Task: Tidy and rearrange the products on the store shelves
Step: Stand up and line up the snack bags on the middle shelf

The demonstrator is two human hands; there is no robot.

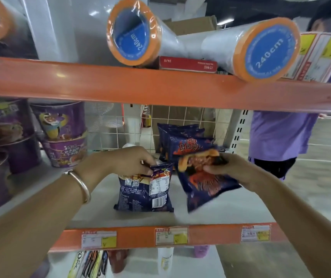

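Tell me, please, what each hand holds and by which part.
The left hand pinches the left packet at its top edge; the right hand grips the right packet by its upper side.

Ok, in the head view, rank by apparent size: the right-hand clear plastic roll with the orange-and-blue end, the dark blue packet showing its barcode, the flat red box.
1. Clear plastic roll, though closer to the camera.
2. Dark blue barcode packet.
3. Flat red box, partly hidden.

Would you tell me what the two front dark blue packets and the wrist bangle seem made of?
The standing packet and tilted packet: likely thin glossy plastic film, creased and catching light. The bangle: probably polished silvery metal, smooth with a bright sheen.
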